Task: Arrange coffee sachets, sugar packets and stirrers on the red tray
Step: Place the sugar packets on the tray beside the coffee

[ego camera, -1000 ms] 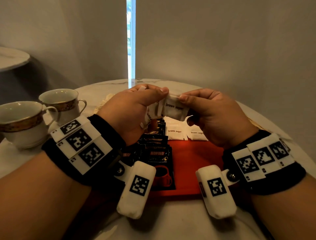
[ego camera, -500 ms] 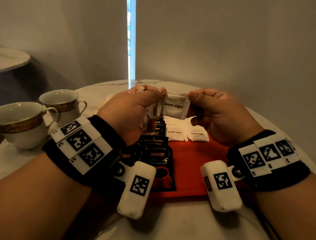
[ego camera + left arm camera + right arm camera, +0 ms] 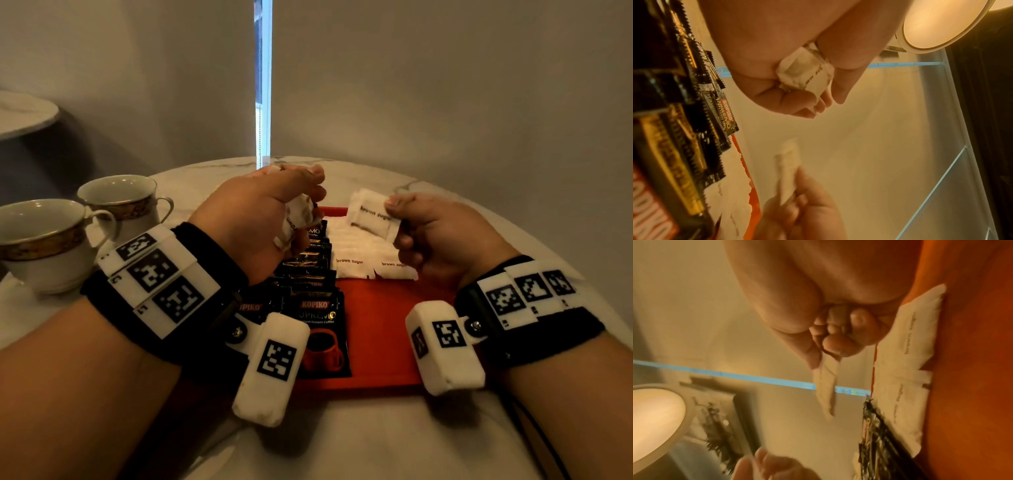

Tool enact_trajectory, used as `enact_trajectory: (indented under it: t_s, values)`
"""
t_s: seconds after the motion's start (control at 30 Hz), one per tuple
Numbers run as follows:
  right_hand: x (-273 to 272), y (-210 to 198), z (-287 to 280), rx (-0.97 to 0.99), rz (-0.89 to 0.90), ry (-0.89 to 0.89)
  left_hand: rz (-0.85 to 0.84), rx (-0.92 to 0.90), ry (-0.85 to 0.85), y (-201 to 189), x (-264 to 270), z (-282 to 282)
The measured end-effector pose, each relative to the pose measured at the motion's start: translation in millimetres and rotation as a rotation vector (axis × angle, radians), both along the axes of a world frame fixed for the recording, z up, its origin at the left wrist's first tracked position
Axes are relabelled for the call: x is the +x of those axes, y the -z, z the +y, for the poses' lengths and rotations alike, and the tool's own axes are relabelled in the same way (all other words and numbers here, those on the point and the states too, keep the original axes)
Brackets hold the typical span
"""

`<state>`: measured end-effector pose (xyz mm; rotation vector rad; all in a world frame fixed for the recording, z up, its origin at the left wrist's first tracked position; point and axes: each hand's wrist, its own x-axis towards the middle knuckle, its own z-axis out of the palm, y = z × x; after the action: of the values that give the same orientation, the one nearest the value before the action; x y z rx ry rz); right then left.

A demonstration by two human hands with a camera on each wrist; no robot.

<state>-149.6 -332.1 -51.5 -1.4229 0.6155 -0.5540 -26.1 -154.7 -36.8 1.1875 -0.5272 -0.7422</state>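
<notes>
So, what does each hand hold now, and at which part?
Right hand pinches one brown sugar packet by its right edge. Left hand grips a bunch of sugar packets in its curled fingers.

left hand curled, right hand pinching

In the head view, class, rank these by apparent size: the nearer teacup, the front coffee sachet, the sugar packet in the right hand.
1. Nearer teacup, though it is closest to the camera.
2. Front coffee sachet, partly hidden.
3. Sugar packet in the right hand.
</notes>
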Motion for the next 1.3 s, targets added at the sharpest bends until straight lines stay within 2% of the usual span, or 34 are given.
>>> enact_trajectory:
  t_s: [0.13, 0.3, 0.53, 0.8, 1.3]
  values:
    - [-4, 11, -5, 0.065, 0.258, -0.102, 0.012, 0.009, -0.004, -3, -1, 2]
    - [-4, 12, -3, 0.077, 0.356, -0.186, 0.023, 0.010, -0.007, -4, -2, 2]
    - [-2, 10, 3, -0.064, 0.414, -0.186, 0.072, 0.012, 0.010, -4, 2, 1]
    - [0, 5, 5, -0.121, 0.385, -0.187, 0.187, -0.045, -0.011, -5, 0, 0]
    - [-2, 1, 8, -0.192, 0.366, -0.057, 0.120, -0.121, -0.028, -1, 1, -3]
